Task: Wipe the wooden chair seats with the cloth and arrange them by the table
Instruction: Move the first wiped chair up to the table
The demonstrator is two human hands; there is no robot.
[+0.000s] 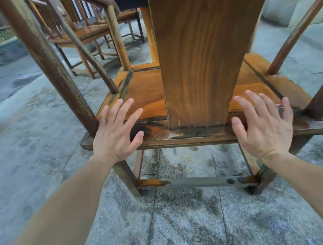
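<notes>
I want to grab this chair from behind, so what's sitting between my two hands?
In the head view, the chair's broad upright back splat stands between the left hand and right hand, rising from the seat's rear rail.

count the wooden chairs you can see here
3, maybe more hidden. The nearest chair stands right in front, between the left hand and right hand. A second chair stands beyond it at upper left. A third chair shows partly behind that.

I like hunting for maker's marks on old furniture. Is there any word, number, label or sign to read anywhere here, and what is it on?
None: no writing shows on the chair, its seat, the second chair behind it, or the paving.
</notes>
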